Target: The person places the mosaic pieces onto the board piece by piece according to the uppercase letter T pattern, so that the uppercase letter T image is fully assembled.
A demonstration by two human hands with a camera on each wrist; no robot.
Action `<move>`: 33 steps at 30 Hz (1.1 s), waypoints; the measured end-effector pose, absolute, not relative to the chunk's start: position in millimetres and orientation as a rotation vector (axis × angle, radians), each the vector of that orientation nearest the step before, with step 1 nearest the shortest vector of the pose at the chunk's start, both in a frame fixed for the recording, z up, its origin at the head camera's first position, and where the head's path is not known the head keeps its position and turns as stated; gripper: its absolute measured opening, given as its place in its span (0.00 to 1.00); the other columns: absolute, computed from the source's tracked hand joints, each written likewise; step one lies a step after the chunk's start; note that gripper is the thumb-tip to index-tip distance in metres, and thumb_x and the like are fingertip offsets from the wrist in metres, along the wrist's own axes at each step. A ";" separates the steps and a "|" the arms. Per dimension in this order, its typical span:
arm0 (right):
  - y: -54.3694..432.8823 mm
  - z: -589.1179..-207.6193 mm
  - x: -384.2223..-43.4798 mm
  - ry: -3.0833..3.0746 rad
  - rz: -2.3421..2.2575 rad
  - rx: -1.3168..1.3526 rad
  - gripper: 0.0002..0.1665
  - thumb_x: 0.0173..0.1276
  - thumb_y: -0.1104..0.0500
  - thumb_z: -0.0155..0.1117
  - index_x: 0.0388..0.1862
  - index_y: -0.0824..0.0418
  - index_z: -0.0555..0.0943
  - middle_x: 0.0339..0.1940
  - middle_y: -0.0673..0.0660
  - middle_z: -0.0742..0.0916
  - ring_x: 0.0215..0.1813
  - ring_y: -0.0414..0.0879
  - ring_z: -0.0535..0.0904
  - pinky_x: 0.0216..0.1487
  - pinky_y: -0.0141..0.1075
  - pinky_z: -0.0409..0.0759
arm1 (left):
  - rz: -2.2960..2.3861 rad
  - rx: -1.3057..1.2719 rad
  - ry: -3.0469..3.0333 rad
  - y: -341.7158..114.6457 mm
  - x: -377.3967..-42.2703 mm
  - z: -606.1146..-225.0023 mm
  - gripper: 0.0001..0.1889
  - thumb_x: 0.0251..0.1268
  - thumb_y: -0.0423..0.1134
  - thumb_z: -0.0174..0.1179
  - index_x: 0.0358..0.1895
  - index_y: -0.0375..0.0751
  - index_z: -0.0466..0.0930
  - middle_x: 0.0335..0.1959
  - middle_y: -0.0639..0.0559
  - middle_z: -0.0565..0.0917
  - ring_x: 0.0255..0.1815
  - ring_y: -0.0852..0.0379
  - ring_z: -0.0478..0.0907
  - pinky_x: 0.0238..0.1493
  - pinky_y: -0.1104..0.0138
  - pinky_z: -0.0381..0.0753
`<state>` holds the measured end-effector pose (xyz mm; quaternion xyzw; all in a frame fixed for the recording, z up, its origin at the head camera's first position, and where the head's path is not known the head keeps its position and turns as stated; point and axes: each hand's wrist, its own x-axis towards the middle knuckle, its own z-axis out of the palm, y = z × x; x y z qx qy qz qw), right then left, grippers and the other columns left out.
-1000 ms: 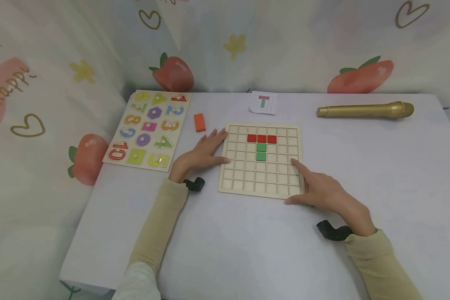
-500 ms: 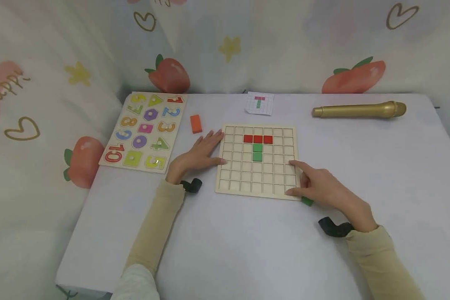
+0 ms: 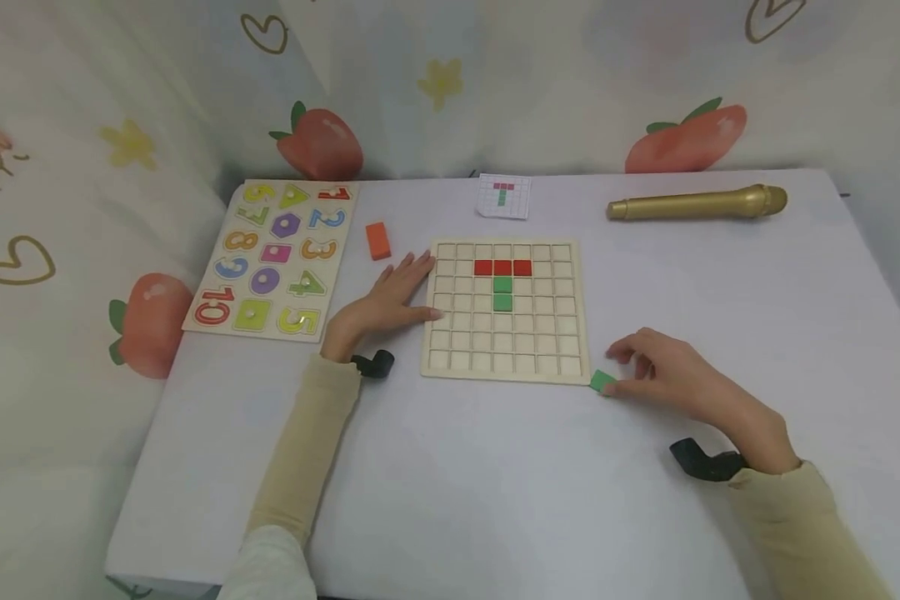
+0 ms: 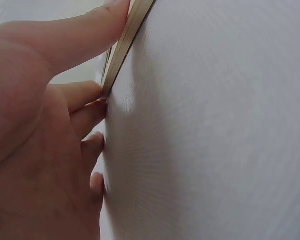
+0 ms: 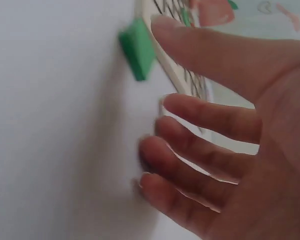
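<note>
A square wooden grid board [image 3: 461, 342] lies on the table, with three red squares [image 3: 502, 267] and two green squares [image 3: 502, 293] set in it as a T. My left hand [image 3: 381, 305] rests along the board's left side, fingers extended and thumb on its edge [image 4: 121, 52]. By the front right corner of the board lies a loose green block [image 3: 601, 380], also seen in the right wrist view. My right hand [image 3: 663, 371] is just right of this block, thumb tip close to it, fingers loosely bent with nothing between them.
An orange block [image 3: 378, 241] lies left of the board, near a number puzzle board [image 3: 335, 279]. Behind the grid, a small paper card [image 3: 515, 208] shows a printed T. A gold microphone [image 3: 693, 204] lies at the back right. A patterned curtain hangs behind the table.
My right hand has drawn back from the board's right edge, and the green block has come into sight beneath it. My left hand stays at the left edge. The head view has shifted slightly.
</note>
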<state>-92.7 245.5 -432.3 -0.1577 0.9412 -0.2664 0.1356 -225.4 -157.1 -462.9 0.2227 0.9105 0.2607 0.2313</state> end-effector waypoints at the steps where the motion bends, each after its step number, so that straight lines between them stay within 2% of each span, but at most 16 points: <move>1: 243.6 -434.4 -90.9 2.714 -0.785 -0.476 0.24 0.59 0.55 0.81 0.50 0.64 0.83 0.40 0.53 0.83 0.35 0.41 0.72 0.32 0.30 0.74 | 0.722 0.608 2.497 -157.9 -224.9 -462.8 0.51 0.71 0.57 0.62 0.85 0.47 0.40 0.87 0.55 0.41 0.87 0.54 0.28 0.86 0.55 0.26; 6: 233.4 -439.9 -85.8 2.709 -0.775 -0.521 0.15 0.59 0.62 0.79 0.42 0.64 0.84 0.36 0.51 0.81 0.34 0.40 0.71 0.32 0.30 0.74 | 0.745 0.601 2.474 -159.4 -222.7 -464.1 0.50 0.71 0.57 0.62 0.85 0.47 0.41 0.87 0.55 0.41 0.87 0.54 0.28 0.86 0.56 0.26; 13: 225.4 -439.4 -83.9 2.657 -0.791 -0.445 0.15 0.61 0.64 0.76 0.42 0.66 0.80 0.32 0.51 0.81 0.34 0.42 0.73 0.31 0.31 0.74 | 0.745 0.583 2.477 -159.5 -219.8 -460.3 0.50 0.71 0.58 0.62 0.85 0.48 0.41 0.87 0.55 0.41 0.87 0.55 0.28 0.86 0.57 0.26; 19: 224.2 -435.4 -85.5 2.670 -0.816 -0.508 0.11 0.63 0.66 0.74 0.40 0.61 0.80 0.31 0.47 0.85 0.34 0.39 0.77 0.34 0.30 0.79 | 0.747 0.580 2.474 -158.7 -219.7 -458.8 0.50 0.71 0.57 0.62 0.85 0.48 0.41 0.87 0.55 0.41 0.87 0.55 0.28 0.86 0.57 0.26; 24: 219.8 -425.0 -99.1 2.750 -0.858 -0.623 0.17 0.65 0.67 0.73 0.52 0.59 0.82 0.35 0.47 0.88 0.38 0.40 0.83 0.41 0.34 0.86 | 0.724 0.573 2.489 -159.2 -220.9 -459.7 0.50 0.71 0.58 0.62 0.86 0.49 0.41 0.87 0.56 0.41 0.87 0.56 0.28 0.86 0.57 0.26; 27: 210.1 -423.5 -112.8 2.756 -0.921 -0.684 0.18 0.67 0.67 0.71 0.55 0.56 0.83 0.39 0.49 0.89 0.41 0.43 0.86 0.46 0.36 0.88 | 0.724 0.574 2.500 -160.6 -222.3 -460.7 0.50 0.71 0.58 0.62 0.86 0.49 0.41 0.87 0.56 0.41 0.87 0.56 0.28 0.86 0.58 0.26; 33: 186.8 -424.3 -136.9 2.678 -1.013 -0.605 0.13 0.71 0.65 0.68 0.53 0.58 0.85 0.46 0.53 0.91 0.47 0.47 0.88 0.50 0.25 0.82 | 0.738 0.599 2.499 -161.2 -226.5 -462.0 0.50 0.71 0.59 0.62 0.85 0.49 0.41 0.87 0.56 0.41 0.87 0.56 0.28 0.86 0.58 0.26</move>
